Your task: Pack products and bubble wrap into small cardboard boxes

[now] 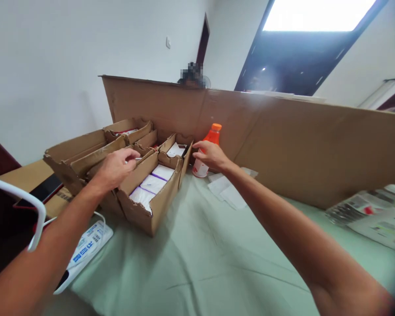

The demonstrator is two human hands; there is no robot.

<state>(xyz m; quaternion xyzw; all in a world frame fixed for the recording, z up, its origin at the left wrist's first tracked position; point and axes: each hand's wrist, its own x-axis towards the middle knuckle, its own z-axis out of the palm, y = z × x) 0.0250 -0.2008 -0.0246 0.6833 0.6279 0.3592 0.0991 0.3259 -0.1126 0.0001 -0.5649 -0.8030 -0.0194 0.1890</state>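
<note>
My left hand (116,167) hovers over the near cardboard box (151,206), fingers pinched on a small thin white item I cannot make out. That box holds several white packets with purple edges (153,183). My right hand (210,154) reaches to the right wall of the box behind it (176,153), fingers curled at the rim, right in front of an orange bottle (206,149). Whether it grips the rim or the bottle is unclear.
More open cardboard boxes (82,153) stand at the left. A tall cardboard screen (299,145) runs across the back, with a person's head behind it. White papers (228,191) lie on the pale green cloth (200,263). A power strip (85,250) sits lower left, printed leaflets (371,217) right.
</note>
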